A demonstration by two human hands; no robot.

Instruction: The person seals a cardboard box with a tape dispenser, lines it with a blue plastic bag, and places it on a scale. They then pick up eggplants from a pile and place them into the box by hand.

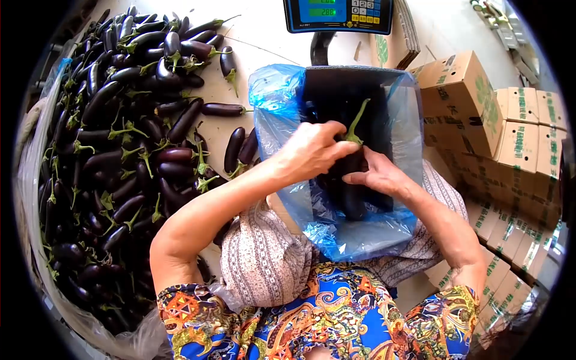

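Both of my hands are on one dark purple eggplant (353,201) over a box lined with a blue plastic bag (282,84). Its green stem points up and away from me. My left hand (321,147) is closed around the eggplant near its cap. From the other side, my right hand (382,174) grips it with the thumb lying across the skin. The box's dark inner wall (342,81) shows behind. What lies deeper in the box is in shadow and hard to make out.
A large heap of eggplants (126,162) covers the floor at left, edged by clear plastic sheeting (30,174). A digital scale display (339,13) stands beyond the box. Printed cardboard cartons (459,99) are stacked at right. Flattened cardboard (399,36) leans at the back.
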